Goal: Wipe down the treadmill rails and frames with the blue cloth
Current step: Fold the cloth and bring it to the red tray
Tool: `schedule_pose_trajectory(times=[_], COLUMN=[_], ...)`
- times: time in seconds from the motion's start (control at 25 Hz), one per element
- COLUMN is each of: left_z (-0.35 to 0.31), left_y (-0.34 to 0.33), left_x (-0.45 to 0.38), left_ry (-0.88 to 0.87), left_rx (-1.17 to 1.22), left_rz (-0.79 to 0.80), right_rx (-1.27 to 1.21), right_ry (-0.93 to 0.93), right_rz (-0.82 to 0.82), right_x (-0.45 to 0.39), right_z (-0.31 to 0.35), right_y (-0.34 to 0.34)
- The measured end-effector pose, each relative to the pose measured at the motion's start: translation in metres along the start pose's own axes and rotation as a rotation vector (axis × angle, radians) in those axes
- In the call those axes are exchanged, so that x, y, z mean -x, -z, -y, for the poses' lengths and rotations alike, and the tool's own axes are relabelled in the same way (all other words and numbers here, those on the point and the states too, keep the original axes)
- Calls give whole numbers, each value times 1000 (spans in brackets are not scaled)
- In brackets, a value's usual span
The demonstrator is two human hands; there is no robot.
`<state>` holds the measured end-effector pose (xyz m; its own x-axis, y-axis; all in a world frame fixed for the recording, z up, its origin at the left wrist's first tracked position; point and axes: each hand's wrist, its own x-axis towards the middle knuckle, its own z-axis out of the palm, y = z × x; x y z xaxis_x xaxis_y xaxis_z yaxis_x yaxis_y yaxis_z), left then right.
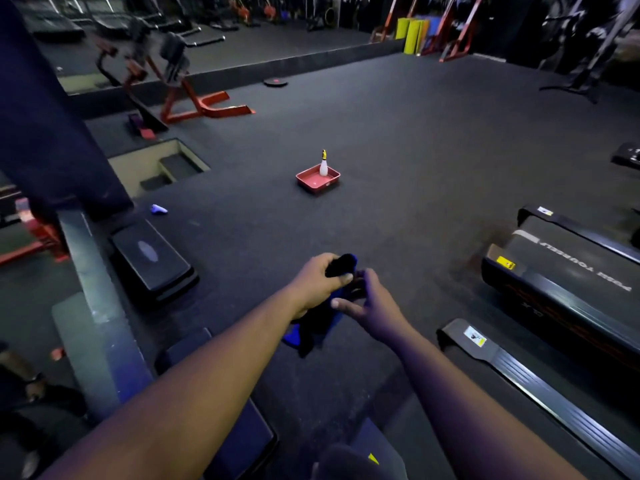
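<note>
fingers (341, 279) of the left hand (317, 284) are curled round a bunched part of the cloth (313, 329), while the right hand (369, 303) pinches it loosely with fingers partly spread, the rest hanging between both hands over the floor. a dangling end could be dropped or dragged on the floor before the treadmill (561, 289), well apart at right, is reached. a spray bottle (323, 163) is held upright in the red tray (313, 187).
</note>
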<state>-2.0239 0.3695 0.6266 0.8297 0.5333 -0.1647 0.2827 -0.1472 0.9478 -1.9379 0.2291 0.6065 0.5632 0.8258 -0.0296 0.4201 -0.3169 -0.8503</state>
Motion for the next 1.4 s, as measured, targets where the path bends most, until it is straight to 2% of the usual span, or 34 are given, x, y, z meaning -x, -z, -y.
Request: schedule_pose_trajectory(times=[0.08, 0.16, 0.2, 0.28, 0.32, 0.44, 0.52, 0.6, 0.8, 0.92, 1.12, 1.2, 1.32, 1.4], left_z=[2, 9, 10, 12, 14, 24, 20, 4, -3, 2, 4, -2, -21, -37], left_y=[4, 12, 18, 32, 38, 56, 67, 75, 106, 149, 257, 286, 318, 327], left_x=[-31, -63, -82, -123, -147, -234, -292, -341, -442, -494, -585, -620, -684, -731], left_ry=[129, 133, 109, 53, 16, -110, -168, -146, 60, 158, 154, 143, 151, 129], left_rx=[242, 424, 429, 339, 216, -204, -299, -305, -172, -297, -361, -198, 143, 254], left_rz=[5, 72, 91, 87, 64, -132, -208, -248, -323, -369, -481, -492, -541, -531], right_rx=[-66, -134, -182, -293, -394, -651, -624, -550, -620, -403, 137, 193, -3, -89], right_ry=[-33, -64, -81, -110, -143, -219, -178, -156, -210, -140, -27, -44, -183, -167], right_rz=[-99, -177, -188, -180, -162, -54, -17, -25, -82, -167, -256, -278, -294, -321], right_x=[-37, -78, -104, -165, -195, -284, -339, -398, -528, -608, -727, -770, -838, -879], right_z=[4, 0, -3, -9, -11, -17, -21, -28, -28, -34, -38, -32, -17, -9], right_y=[-1, 1, 3, 8, 11, 15, 23, 37, 88, 114, 143, 145, 133, 119])
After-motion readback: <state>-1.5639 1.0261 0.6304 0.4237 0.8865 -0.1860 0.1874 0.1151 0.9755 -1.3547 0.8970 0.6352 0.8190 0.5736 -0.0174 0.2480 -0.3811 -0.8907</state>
